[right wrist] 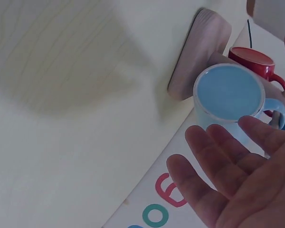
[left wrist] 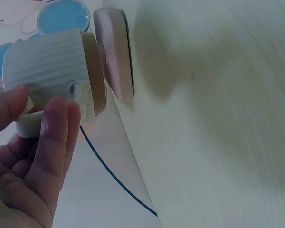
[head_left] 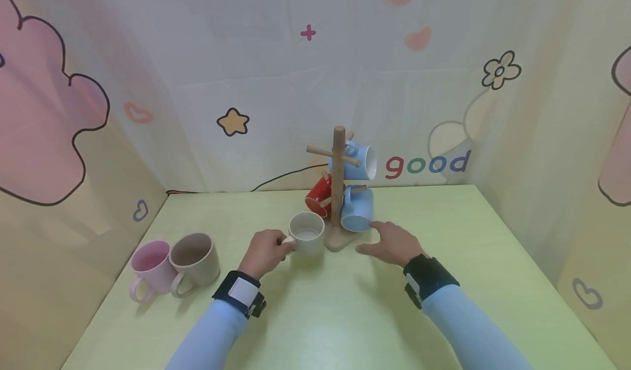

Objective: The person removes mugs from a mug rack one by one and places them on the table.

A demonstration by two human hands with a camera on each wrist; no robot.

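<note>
My left hand [head_left: 266,252] grips the handle of a ribbed cream mug [head_left: 308,233], thumb and fingers pinching it in the left wrist view. That mug is held above the table, just left of a wooden mug rack [head_left: 338,194]. My right hand [head_left: 391,243] has its fingers extended beside the lower blue mug [head_left: 358,210], fingertips close to its rim, holding nothing. That blue mug hangs on a lower peg, opening downward. A second blue mug [head_left: 365,163] hangs from an upper peg. Partly behind the post hangs a red mug [head_left: 317,195].
At the left of the light wooden table [head_left: 345,315], a pink mug [head_left: 153,266] and a beige mug [head_left: 195,260] stand side by side. An upper left peg [head_left: 319,151] of the rack is bare. Behind runs a printed cloth backdrop [head_left: 236,156] with a dark cable [head_left: 288,172].
</note>
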